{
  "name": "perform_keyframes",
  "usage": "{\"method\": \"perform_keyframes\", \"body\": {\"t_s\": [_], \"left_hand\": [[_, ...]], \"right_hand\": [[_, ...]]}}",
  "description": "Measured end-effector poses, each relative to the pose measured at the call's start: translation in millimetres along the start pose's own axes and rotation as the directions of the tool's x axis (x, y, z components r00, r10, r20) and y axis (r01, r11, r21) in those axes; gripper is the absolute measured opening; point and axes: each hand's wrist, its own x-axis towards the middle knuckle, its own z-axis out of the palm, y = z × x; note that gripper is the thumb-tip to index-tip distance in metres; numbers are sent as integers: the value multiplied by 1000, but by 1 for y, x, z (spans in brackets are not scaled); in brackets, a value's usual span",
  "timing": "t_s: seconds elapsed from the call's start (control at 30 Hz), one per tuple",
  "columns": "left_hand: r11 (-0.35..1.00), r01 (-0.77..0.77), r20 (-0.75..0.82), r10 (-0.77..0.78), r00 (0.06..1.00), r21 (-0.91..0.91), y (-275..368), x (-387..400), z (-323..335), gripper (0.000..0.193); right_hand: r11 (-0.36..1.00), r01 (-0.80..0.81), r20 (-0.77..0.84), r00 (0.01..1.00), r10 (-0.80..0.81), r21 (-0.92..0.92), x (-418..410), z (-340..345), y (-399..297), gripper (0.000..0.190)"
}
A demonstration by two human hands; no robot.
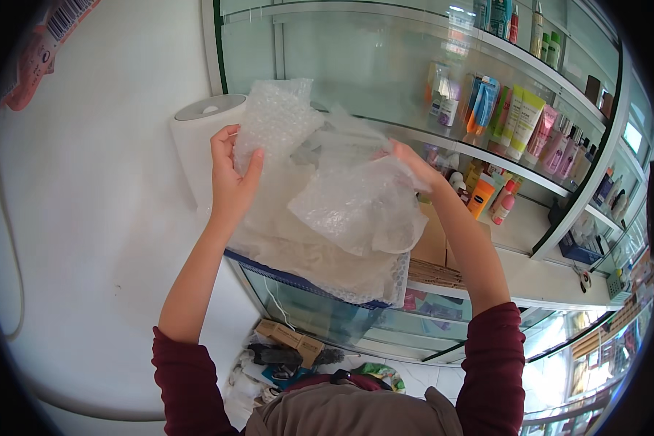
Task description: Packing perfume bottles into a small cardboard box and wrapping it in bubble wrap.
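Observation:
A folded piece of bubble wrap (278,117) is pinched between the thumb and fingers of my left hand (233,171). My right hand (414,166) grips a crumpled sheet of clear bubble wrap (354,204) by its upper right side, and the plastic partly covers the fingers. Below both hands, more bubble wrap (300,240) lies heaped over a blue plastic basket (305,284). Only the basket's front rim shows; the heap hides its inside.
A white cylindrical bin (201,141) stands left of the basket by the white wall (98,229). Glass shelves (392,128) carry tubes and bottles. Flattened cardboard (436,272) lies to the right, with scissors (582,278) farther along the counter (545,278). A cardboard box (289,340) sits low down.

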Motion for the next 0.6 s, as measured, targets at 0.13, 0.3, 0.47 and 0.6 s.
{"method": "perform_keyframes", "body": {"t_s": [0.13,0.3,0.47,0.6], "left_hand": [[1000,28,27,-28,999,-9,-1,-1,7,50],[974,-88,44,80,996,207,-5,-8,3,43],[918,-84,395,-84,915,388,17,-20,3,21],[778,-420,740,-84,667,467,24,-36,8,16]], "right_hand": [[962,167,-321,918,-232,-216,21,-19,-4,60],[492,414,43,796,-604,-766,5,-13,-58,28],[819,574,-429,739,-519,-2,-15,-18,-110,35],[845,535,-377,785,-492,10,-30,-47,-131,34]]}}
